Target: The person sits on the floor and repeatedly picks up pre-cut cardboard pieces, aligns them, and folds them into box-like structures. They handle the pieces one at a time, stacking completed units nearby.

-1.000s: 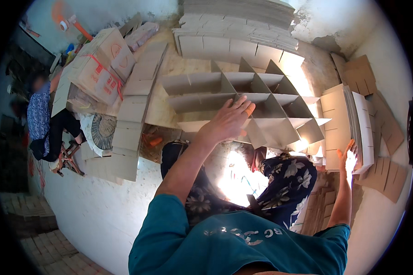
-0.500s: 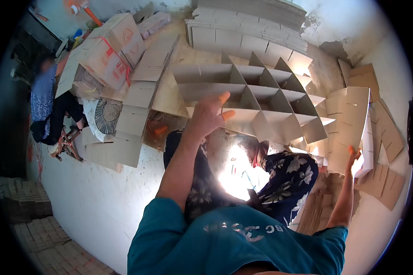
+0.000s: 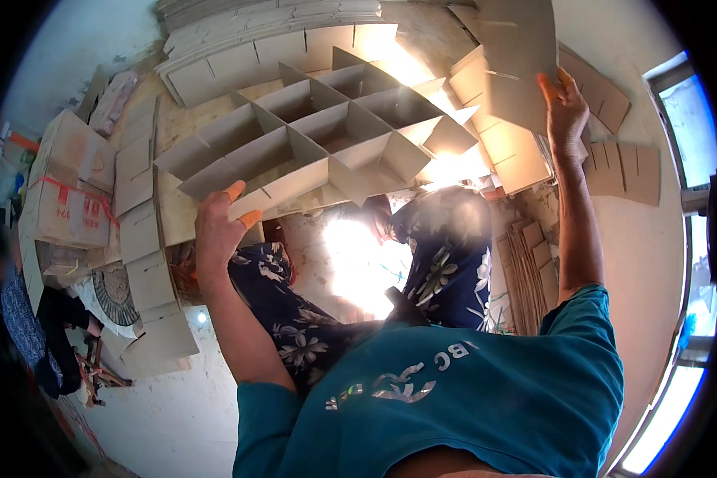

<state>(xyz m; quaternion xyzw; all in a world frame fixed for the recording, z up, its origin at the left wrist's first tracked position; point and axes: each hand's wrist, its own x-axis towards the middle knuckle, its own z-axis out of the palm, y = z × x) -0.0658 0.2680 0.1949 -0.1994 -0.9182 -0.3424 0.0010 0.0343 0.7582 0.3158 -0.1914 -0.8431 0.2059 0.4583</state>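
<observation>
A grid of interlocked cardboard dividers [image 3: 291, 179] stands on the wooden table in front of me. My left hand [image 3: 219, 231], with orange covers on two fingers, is at the grid's near left corner. Those two fingers are spread apart; whether they touch the front strip I cannot tell. Raised at the right, my right hand [image 3: 566, 119] is closed on the edge of a slotted cardboard sheet [image 3: 514, 60]. Part of that sheet runs out of the picture at the top.
Behind the grid lies a stack of cardboard strips [image 3: 275, 48]. More slotted cardboard [image 3: 514, 151] is piled at the right. A carton [image 3: 76, 183] with red tape stands at the left. Another person [image 3: 28, 319] sits at the far left, beside a round ridged object [image 3: 115, 296].
My right hand has risen and lifted a cardboard sheet off the right pile. My left hand stays near the grid's front, now at its left corner. The view has turned right.
</observation>
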